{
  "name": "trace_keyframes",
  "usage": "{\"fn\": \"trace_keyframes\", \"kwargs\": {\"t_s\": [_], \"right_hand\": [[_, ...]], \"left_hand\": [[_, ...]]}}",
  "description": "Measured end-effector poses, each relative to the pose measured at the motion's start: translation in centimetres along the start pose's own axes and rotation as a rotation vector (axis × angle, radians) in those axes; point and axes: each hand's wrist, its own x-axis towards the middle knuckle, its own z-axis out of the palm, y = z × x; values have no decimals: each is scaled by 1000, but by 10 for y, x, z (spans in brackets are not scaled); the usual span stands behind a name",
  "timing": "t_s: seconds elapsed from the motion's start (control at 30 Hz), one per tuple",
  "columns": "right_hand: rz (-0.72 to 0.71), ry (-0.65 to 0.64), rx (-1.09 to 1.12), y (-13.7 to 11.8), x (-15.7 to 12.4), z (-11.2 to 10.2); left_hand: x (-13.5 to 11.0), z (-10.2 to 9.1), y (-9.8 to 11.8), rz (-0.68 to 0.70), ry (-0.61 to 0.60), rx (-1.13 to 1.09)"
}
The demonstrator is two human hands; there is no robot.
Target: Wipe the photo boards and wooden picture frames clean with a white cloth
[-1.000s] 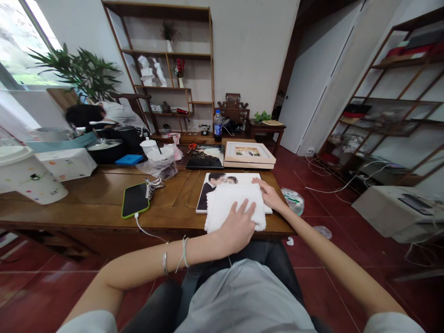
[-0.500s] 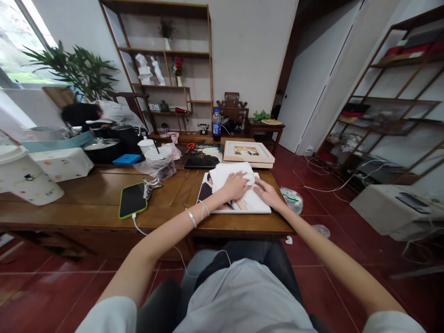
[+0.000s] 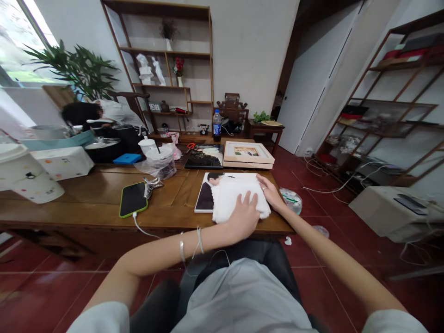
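A flat photo panel (image 3: 204, 196) lies on the wooden table in front of me, printed with a person in a dark suit. A folded white towel (image 3: 225, 196) covers most of its right part and hangs past the panel's near edge. My left hand (image 3: 244, 217) is on top of the towel, pressing and gripping it with bent fingers; the thumb is hidden. At the panel's right edge rests my right hand (image 3: 272, 194), its fingers stretched out along that side and touching it.
Behind the panel lie a dark picture (image 3: 204, 156) and a cream picture frame (image 3: 248, 155), with a bottle (image 3: 217, 125) beyond. To the left are a phone (image 3: 133, 200) on a cable, a bagged cup (image 3: 159, 159) and a blue box (image 3: 127, 158). A person (image 3: 116, 113) leans at the far left.
My left hand has drawn the towel toward me, from the panel's far part down over its near edge. More of the printed person shows. My right hand stays at the right edge.
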Motion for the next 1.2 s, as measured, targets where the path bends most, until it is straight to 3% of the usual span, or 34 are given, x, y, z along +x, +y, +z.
{"fn": "trace_keyframes", "kwargs": {"t_s": [0.13, 0.27, 0.37, 0.53, 0.63, 0.73, 0.93, 1.2], "right_hand": [[-99, -56, -73, 0, -1, 0], [-144, -128, -165, -2, -1, 1], [-156, -130, -211, -2, -2, 2], [-145, -125, -221, -3, -3, 2], [-132, -121, -227, -3, -3, 2], [-153, -132, -245, -2, -2, 2], [-168, -129, -231, 0, -1, 1], [-76, -105, -143, 1, 1, 6]], "left_hand": [[-32, -15, 14, 65, -29, -25], [-42, -22, 1, 18, -57, -67], [-34, -15, -27, -109, -59, -50], [-12, 12, -97, -304, -47, -4], [-5, 26, -133, -340, -43, -19], [-4, 34, -148, -346, -51, -53], [-24, 25, -133, -256, -65, -91], [-82, -12, -77, -158, -108, -153]]}}
